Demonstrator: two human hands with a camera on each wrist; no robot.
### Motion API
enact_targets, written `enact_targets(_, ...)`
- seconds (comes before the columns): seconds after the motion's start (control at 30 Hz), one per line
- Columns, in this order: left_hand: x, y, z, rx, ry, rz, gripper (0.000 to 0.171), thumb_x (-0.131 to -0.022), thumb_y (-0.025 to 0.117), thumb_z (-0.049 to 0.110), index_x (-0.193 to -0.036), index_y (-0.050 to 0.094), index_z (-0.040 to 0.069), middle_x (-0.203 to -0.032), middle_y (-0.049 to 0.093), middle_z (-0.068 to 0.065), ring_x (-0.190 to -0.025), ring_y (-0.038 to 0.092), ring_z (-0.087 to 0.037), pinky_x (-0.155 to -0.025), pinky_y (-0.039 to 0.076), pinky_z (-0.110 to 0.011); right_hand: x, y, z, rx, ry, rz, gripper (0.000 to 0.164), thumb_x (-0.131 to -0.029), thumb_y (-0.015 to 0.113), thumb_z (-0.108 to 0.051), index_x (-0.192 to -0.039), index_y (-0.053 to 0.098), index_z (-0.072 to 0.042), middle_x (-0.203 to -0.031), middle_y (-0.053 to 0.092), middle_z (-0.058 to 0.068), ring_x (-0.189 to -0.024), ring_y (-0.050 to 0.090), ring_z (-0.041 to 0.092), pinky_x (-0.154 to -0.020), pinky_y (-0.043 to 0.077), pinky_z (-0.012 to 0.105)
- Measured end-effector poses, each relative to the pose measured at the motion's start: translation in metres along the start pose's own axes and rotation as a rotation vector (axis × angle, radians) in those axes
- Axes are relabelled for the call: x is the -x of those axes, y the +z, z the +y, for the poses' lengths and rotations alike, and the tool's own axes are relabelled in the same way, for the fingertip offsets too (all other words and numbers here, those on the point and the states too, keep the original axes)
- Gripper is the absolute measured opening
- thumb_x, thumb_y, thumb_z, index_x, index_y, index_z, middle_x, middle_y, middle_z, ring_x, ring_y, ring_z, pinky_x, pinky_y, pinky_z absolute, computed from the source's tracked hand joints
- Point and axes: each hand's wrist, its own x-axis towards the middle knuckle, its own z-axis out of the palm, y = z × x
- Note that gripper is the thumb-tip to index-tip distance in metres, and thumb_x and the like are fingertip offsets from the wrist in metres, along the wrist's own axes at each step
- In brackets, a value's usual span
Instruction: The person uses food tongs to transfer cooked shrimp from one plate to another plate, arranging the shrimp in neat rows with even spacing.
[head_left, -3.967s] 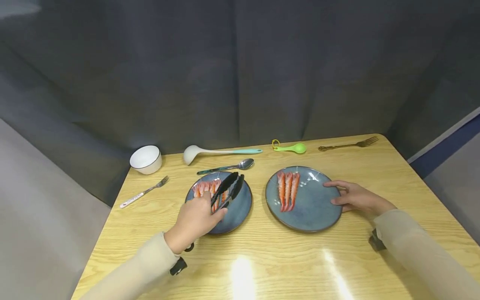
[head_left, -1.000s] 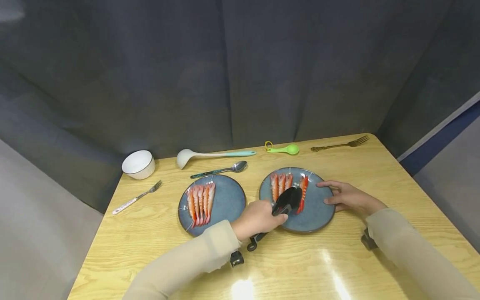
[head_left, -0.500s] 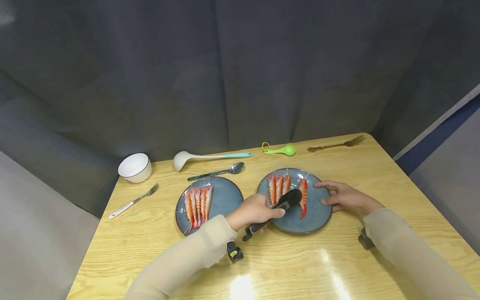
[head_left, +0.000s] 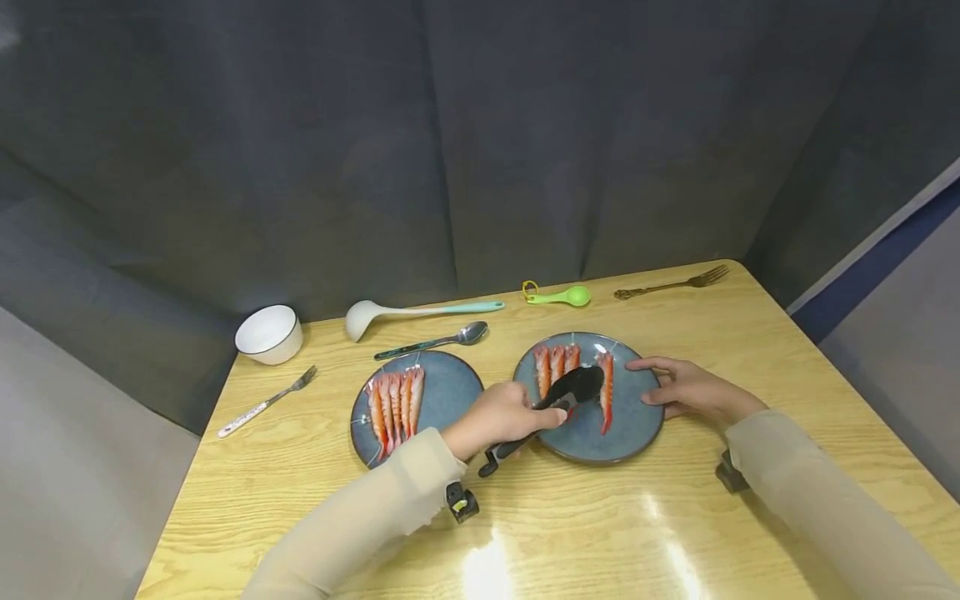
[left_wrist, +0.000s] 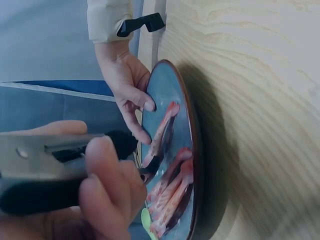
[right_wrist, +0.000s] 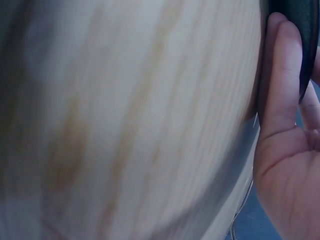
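Note:
In the head view my left hand (head_left: 498, 417) grips black-and-silver tongs (head_left: 579, 387) over the right blue plate (head_left: 592, 446). The tong heads overlap the left side of a single red-orange shrimp (head_left: 607, 400) on that plate; whether they still clasp it I cannot tell. Three more shrimp (head_left: 557, 363) lie side by side at the plate's left, partly hidden by the tongs. My right hand (head_left: 697, 392) holds the plate's right rim, thumb on top and fingers beneath, as the right wrist view shows. Several shrimp (head_left: 395, 407) lie in a row on the left blue plate (head_left: 453, 392).
Along the back stand or lie a white bowl (head_left: 269, 333), a ladle (head_left: 362, 318), a metal spoon (head_left: 472, 332), a green measuring spoon (head_left: 577, 296) and a bronze-coloured fork (head_left: 705, 278). A white-handled fork (head_left: 251, 416) is at the left of the wooden table (head_left: 600, 533).
My left hand has carried the tongs from the left plate to the right one, where another shrimp now lies. Over the last half second the tongs shift only slightly. My right hand stays at the rim.

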Motion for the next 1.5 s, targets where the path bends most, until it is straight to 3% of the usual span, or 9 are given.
enact_targets(0.07, 0.0, 0.001, 0.001, -0.015, 0.02, -0.009, 0.055, -0.07, 0.06, 0.056, -0.042, 0.035, 0.016, -0.035, 0.029, 0.003, -0.028, 0.029, -0.011, -0.032, 0.027, -0.026, 0.0, 0.001, -0.002, 0.0, 0.002, 0.001, 0.066, -0.081, 0.059, -0.002, -0.136, 0.022, -0.006, -0.13, 0.031, 0.027, -0.098, 0.054, 0.032, -0.074, 0.044, 0.046)
enact_targets(0.13, 0.0, 0.003, 0.002, -0.023, 0.038, -0.02, 0.056, -0.071, 0.06, 0.055, -0.04, 0.037, 0.015, -0.033, 0.031, 0.003, -0.027, 0.029, -0.011, -0.032, 0.027, -0.026, -0.001, 0.002, -0.002, 0.001, 0.005, 0.001, 0.066, -0.081, 0.059, -0.002, -0.136, 0.022, -0.006, -0.13, 0.032, 0.027, -0.098, 0.054, 0.031, -0.074, 0.044, 0.046)
enact_targets(0.3, -0.001, 0.006, 0.001, -0.022, 0.062, -0.037, 0.052, -0.074, 0.06, 0.05, -0.042, 0.042, 0.013, -0.034, 0.044, -0.002, -0.03, 0.047, -0.015, -0.034, 0.036, -0.028, -0.004, 0.002, -0.001, -0.048, 0.011, -0.006, 0.066, -0.081, 0.058, 0.001, -0.136, 0.022, -0.005, -0.124, 0.038, 0.028, -0.098, 0.053, 0.034, -0.075, 0.044, 0.047)
enact_targets(0.47, 0.002, 0.006, 0.0, 0.03, 0.024, -0.008, 0.049, -0.076, 0.061, 0.046, -0.046, 0.039, 0.014, -0.036, 0.038, -0.001, -0.034, 0.052, -0.018, -0.036, 0.04, -0.031, -0.006, 0.001, -0.002, -0.082, 0.005, -0.017, 0.067, -0.08, 0.057, 0.004, -0.136, 0.021, -0.005, -0.122, 0.04, 0.029, -0.098, 0.053, 0.036, -0.075, 0.043, 0.049)
enact_targets(0.63, 0.005, 0.002, -0.001, 0.024, -0.004, 0.03, 0.047, -0.076, 0.06, 0.045, -0.049, 0.041, 0.013, -0.038, 0.045, -0.002, -0.033, 0.051, -0.017, -0.037, 0.041, -0.03, -0.007, 0.001, -0.005, -0.056, 0.007, -0.002, 0.067, -0.08, 0.059, 0.002, -0.136, 0.023, -0.006, -0.122, 0.04, 0.028, -0.097, 0.054, 0.034, -0.074, 0.043, 0.048)
enact_targets(0.93, 0.01, -0.001, -0.005, -0.071, 0.008, 0.091, 0.044, -0.075, 0.059, 0.049, -0.056, 0.052, 0.01, -0.046, 0.051, -0.004, -0.034, 0.049, -0.017, -0.037, 0.041, -0.03, -0.006, 0.002, -0.009, -0.044, 0.025, 0.018, 0.067, -0.08, 0.059, 0.002, -0.136, 0.024, -0.006, -0.123, 0.039, 0.029, -0.096, 0.055, 0.033, -0.074, 0.044, 0.046)
enact_targets(1.13, 0.011, 0.003, -0.006, -0.179, 0.027, 0.135, 0.041, -0.076, 0.057, 0.052, -0.065, 0.053, 0.013, -0.055, 0.05, -0.002, -0.04, 0.046, -0.016, -0.038, 0.038, -0.03, -0.004, 0.002, -0.007, -0.011, 0.024, 0.028, 0.066, -0.08, 0.059, -0.001, -0.136, 0.025, -0.007, -0.132, 0.026, 0.029, -0.099, 0.053, 0.03, -0.075, 0.044, 0.045)
enact_targets(1.33, 0.011, 0.01, -0.006, -0.163, 0.049, 0.124, 0.041, -0.079, 0.055, 0.05, -0.064, 0.053, 0.011, -0.051, 0.048, -0.002, -0.037, 0.044, -0.015, -0.037, 0.037, -0.029, -0.001, 0.002, -0.004, 0.003, 0.023, 0.04, 0.065, -0.08, 0.06, -0.002, -0.135, 0.026, -0.008, -0.133, 0.022, 0.028, -0.098, 0.053, 0.028, -0.074, 0.044, 0.045)
enact_targets(1.5, 0.013, 0.012, -0.007, -0.157, 0.047, 0.143, 0.044, -0.075, 0.057, 0.053, -0.061, 0.05, 0.012, -0.05, 0.045, -0.001, -0.038, 0.04, -0.015, -0.038, 0.035, -0.029, 0.002, 0.003, -0.002, 0.003, 0.016, 0.029, 0.065, -0.08, 0.06, -0.003, -0.135, 0.025, -0.007, -0.132, 0.024, 0.028, -0.099, 0.053, 0.028, -0.075, 0.044, 0.045)
